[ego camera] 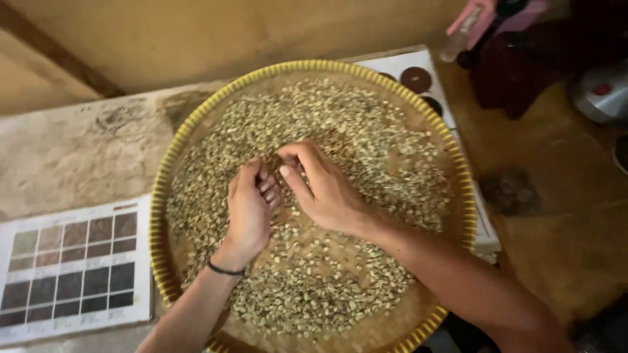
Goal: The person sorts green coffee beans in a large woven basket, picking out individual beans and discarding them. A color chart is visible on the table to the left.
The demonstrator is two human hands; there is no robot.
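A large round woven tray [171, 157] with a yellow rim fills the middle of the view. Pale green coffee beans [366, 137] are spread thinly over it. My left hand [248, 209], with a dark band at the wrist, is curled half shut near the tray's centre, fingers bent over the beans. My right hand [324, 186] lies just to its right, fingers bent and pinching among the beans. The two hands almost touch. Whether either hand holds beans is hidden by the fingers.
A white card with a grid of brown colour swatches [72, 268] lies at the left beside the tray. Another white card with dark round samples [418, 78] sticks out behind it. A pink object [474, 19] and a white-and-red item [598, 91] sit at the upper right.
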